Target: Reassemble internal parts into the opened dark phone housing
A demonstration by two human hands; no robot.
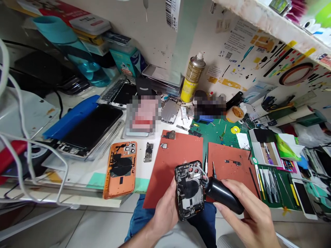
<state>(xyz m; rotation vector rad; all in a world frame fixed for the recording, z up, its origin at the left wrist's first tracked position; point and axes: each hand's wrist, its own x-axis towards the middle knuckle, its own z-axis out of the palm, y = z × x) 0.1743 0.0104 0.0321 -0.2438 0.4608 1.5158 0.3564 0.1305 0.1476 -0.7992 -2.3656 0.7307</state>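
Observation:
My left hand [167, 208] holds an opened black phone housing [190, 193] by its left side, its inner parts facing up. In my right hand [249, 210] is a black bottle [224, 195] with a bent pale nozzle, pinched between thumb and fingers. The nozzle reaches the upper right corner of the housing, beside the camera openings. Behind them lies a red-brown mat [178, 151] with small metal parts at its top left. An orange phone housing [121, 170] and a small circuit board [148, 152] lie on the white bench to the left.
A second red-brown mat [232, 162] carries small parts. Tweezers and tools [271, 186] lie at the right near a white phone [305, 198]. A yellow spray can [192, 77] stands at the back. White cables [29, 151] hang at the left; a shelf [279, 24] overhangs the upper right.

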